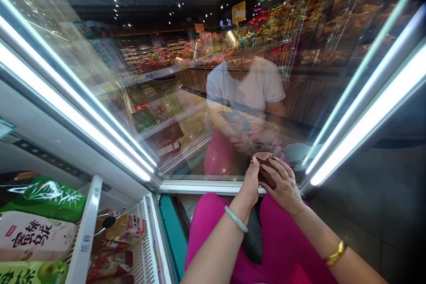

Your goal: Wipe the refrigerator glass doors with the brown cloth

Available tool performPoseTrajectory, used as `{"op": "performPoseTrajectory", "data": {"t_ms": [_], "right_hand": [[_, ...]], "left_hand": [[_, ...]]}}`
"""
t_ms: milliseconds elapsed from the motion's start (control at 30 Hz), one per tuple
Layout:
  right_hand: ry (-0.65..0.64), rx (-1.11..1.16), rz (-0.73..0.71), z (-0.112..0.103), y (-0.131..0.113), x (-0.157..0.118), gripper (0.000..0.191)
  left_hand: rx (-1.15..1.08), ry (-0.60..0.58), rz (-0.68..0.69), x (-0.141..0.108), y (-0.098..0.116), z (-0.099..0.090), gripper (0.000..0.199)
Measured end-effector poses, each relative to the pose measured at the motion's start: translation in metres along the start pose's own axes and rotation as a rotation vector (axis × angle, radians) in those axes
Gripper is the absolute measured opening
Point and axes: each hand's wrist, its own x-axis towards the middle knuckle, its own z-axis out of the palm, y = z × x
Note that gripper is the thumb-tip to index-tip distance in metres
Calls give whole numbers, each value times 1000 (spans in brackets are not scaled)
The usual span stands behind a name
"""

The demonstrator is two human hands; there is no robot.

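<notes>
Both hands meet over my knees, in front of the glass door. Between them is a small dark brown, creased item (267,176) with a lighter brown flap at its top; its kind I cannot make out. My left hand (252,179) grips its left side, thumb up along the edge. From the right, the fingers of my right hand (282,183) wrap across its front. Fingers cover much of the item. A pale bangle is on my left wrist and a gold one on my right.
The glass door (186,151) reflects a person in a white shirt and store displays. Bright light strips (100,122) run along its frame. At lower left, a white wire shelf (143,235) holds several packages, among them a green bag (46,199) and a pink-white bag (36,237).
</notes>
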Motion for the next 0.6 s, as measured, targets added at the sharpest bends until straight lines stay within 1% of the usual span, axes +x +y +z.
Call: {"op": "performPoseTrajectory", "data": {"t_ms": [33,133,200,267,300,367,433,467,533,600], "right_hand": [[10,-35,-25,-2,4,1,43],[51,-113,-99,-9,20,13,34],[93,-146,-121,-15,31,30,34],[185,-164,-90,-21,35,50,36],[240,-160,-63,-22,33,60,38],[312,-135,-4,-20,22,73,42],[317,-120,21,-12,6,74,41],[294,-124,9,-8,-1,69,38],[212,-139,-41,-1,-6,51,31],[132,-127,-51,-1,2,31,28]], "left_hand": [[44,-16,20,1,3,0,83],[231,-49,93,4,15,-4,67],[376,-27,159,2,26,-11,54],[490,29,230,-4,35,-16,47],[572,65,291,-8,39,-18,47],[825,125,476,-15,43,-20,53],[1141,138,682,-18,41,-20,61],[1276,130,749,-17,38,-20,66],[1440,107,775,-14,30,-24,77],[1534,106,730,-9,21,-30,87]]}}
